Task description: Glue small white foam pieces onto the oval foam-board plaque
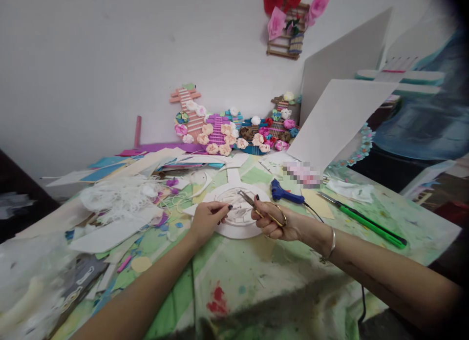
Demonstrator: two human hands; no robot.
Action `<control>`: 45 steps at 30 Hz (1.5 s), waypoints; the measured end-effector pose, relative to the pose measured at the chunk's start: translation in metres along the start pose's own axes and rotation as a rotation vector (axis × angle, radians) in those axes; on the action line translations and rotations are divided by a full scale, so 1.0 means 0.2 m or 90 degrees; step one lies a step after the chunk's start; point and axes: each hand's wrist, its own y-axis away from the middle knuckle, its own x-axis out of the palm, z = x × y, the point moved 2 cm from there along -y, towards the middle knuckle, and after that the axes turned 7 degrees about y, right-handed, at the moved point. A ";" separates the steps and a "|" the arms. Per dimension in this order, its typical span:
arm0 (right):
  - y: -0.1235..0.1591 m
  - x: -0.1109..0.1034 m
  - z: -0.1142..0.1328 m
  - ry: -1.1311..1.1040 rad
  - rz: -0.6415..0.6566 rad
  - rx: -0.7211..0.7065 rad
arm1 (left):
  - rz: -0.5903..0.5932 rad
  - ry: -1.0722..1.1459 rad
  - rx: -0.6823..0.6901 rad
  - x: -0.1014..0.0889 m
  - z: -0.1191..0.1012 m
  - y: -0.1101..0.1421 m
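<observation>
A round white foam disc point(234, 230) with cut-out rings lies flat on the paint-stained table point(264, 276). My left hand point(207, 219) rests on the disc's left edge, its fingers pinched together on the foam. My right hand point(273, 222) grips gold-handled scissors point(262, 208), fingers through the loops. The blades point left over the disc's middle. A silver bangle sits on my right wrist.
A blue glue gun point(286, 192) and a green craft knife point(366, 222) lie right of the disc. White thread tangle point(117, 198), paper and foam scraps crowd the left. Flowered stick crafts point(230, 132) line the wall; white boards point(337, 115) lean at the right.
</observation>
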 end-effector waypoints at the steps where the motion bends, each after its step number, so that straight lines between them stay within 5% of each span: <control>1: -0.01 -0.01 0.00 -0.006 -0.003 0.001 | -0.010 -0.003 -0.002 0.00 0.00 0.00; 5: -0.01 0.00 -0.01 0.048 -0.054 0.023 | -0.055 -0.022 -0.002 -0.02 -0.01 0.01; 13: 0.00 0.12 0.04 0.404 -0.215 -0.061 | -0.123 -0.163 0.104 -0.01 -0.04 0.04; 18: -0.05 0.10 0.04 0.471 -0.280 -0.011 | -0.071 -0.223 0.172 0.02 -0.05 0.05; 30: -0.12 0.07 0.01 0.416 -0.278 -0.036 | -0.002 -0.241 0.185 0.03 -0.02 0.04; 45: -0.07 0.07 -0.01 0.279 -0.108 -0.026 | 0.016 -0.278 0.238 0.03 0.00 0.03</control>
